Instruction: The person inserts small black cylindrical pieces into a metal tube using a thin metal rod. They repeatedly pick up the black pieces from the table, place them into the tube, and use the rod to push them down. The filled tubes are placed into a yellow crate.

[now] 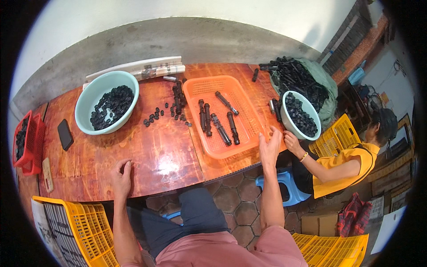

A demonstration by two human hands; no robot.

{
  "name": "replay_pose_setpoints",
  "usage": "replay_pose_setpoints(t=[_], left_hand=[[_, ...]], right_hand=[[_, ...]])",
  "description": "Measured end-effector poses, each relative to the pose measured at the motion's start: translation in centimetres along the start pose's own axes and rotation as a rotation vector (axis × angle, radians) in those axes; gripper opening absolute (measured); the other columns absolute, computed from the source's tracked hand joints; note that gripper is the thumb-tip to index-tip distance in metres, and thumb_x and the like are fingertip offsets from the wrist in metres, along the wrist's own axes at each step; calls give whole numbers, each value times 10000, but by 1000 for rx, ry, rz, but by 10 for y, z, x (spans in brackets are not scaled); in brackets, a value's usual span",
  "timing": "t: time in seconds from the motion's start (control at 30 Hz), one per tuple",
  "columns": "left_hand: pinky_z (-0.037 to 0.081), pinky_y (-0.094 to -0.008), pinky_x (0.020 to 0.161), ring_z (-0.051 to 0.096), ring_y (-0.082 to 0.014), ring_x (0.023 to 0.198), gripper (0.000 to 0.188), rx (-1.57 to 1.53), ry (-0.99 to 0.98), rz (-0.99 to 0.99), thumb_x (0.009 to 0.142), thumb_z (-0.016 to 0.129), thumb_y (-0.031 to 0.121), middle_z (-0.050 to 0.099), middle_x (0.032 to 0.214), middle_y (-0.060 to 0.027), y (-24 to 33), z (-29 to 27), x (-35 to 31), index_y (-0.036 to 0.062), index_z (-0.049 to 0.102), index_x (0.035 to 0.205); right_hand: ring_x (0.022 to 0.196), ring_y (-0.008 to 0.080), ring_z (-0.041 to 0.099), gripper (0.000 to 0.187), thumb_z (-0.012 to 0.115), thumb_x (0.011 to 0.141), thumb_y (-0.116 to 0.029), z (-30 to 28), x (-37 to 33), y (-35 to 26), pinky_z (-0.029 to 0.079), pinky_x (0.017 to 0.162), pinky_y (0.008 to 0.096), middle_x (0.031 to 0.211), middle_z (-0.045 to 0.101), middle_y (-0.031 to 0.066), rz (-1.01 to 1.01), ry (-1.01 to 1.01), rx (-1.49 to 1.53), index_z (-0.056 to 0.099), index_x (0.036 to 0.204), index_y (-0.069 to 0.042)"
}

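Left hand (121, 176): yours, flat on the table (147, 151) near its front edge, fingers loosely curled, holding nothing.
Right hand (269, 149): yours, raised at the front right corner of the tray (221, 84), fingers spread and empty; touching the rim or just beside it, can't tell.
Tray: orange plastic, slotted floor, sits on the table ahead of you, right of centre.
Rods (221, 129): about five black rod-shaped parts lying loose in the tray, well within reach of your right hand; one has a pale tip.
Handling: rods look like rigid plastic or metal, light, smooth enough to roll; you'd pinch one at mid-length, thumb against two fingers. Not fragile, by the look.
Caps (167, 115): small black pieces scattered on the table left of the tray; tiny, fingertip pick only.
Left bowl (91, 95): pale green, full of the same black caps, far left of the tray.
Right bowl (289, 95): pale, holds black parts, beside the tray's right edge.
Phone (65, 134): dark, flat on the table, left of the green bowl.
Red basket (27, 142): at the table's left end.
Co-worker's hand (291, 142): another person in yellow, hand under the right bowl, close to your right hand but apart.
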State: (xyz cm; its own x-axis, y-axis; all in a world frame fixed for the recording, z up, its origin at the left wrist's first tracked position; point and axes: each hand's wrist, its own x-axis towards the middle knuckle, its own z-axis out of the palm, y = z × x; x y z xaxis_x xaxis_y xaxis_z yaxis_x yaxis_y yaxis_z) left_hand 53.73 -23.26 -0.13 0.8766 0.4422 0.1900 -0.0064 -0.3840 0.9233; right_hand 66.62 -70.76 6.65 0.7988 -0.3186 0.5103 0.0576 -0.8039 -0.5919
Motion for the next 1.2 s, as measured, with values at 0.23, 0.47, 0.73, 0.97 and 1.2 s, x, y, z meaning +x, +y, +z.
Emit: replay_pose_setpoints(t=[0.23, 0.47, 0.73, 0.97, 1.2], left_hand=[[495, -313, 850, 647, -187, 927, 183, 30, -3, 18, 966, 610, 102, 699, 972, -115, 0, 2, 2, -46, 701, 1023], [498, -307, 831, 642, -181, 904, 180, 23, -3, 20, 964, 613, 101, 695, 959, -104, -1, 1, 0, -46, 700, 1020], [505, -303, 799, 660, -199, 873, 184, 24, 23, 24, 950, 628, 109, 702, 929, -131, -4, 3, 0, -49, 702, 1006], [506, -308, 783, 660, -204, 853, 181, 4, 18, 22, 949, 632, 116, 699, 910, -129, -7, 3, 0, -43, 704, 994], [503, -307, 782, 657, -203, 851, 176, 20, 16, 37, 948, 628, 106, 694, 906, -130, 12, 2, -1, -47, 703, 989]], right_hand=[[1236, 389, 495, 465, 730, 828, -229, 13, 3, -31, 390, 1045, 495, 1261, 565, 226, -278, -196, -222, 604, 1192, 32], [1229, 353, 508, 361, 703, 858, -165, 14, 0, -25, 393, 1043, 452, 1221, 581, 189, -181, -49, 85, 621, 1162, 12], [1049, 274, 608, 218, 667, 894, -88, -4, 14, -8, 473, 905, 366, 1088, 637, 132, -28, 87, 307, 649, 1089, 9], [1004, 318, 637, 196, 718, 861, -170, -3, -11, -63, 466, 926, 408, 1015, 694, 151, -452, -323, 184, 700, 974, -12], [991, 317, 635, 274, 765, 813, -258, 14, -29, -92, 447, 944, 421, 974, 710, 140, -653, -583, 140, 720, 953, -26]])
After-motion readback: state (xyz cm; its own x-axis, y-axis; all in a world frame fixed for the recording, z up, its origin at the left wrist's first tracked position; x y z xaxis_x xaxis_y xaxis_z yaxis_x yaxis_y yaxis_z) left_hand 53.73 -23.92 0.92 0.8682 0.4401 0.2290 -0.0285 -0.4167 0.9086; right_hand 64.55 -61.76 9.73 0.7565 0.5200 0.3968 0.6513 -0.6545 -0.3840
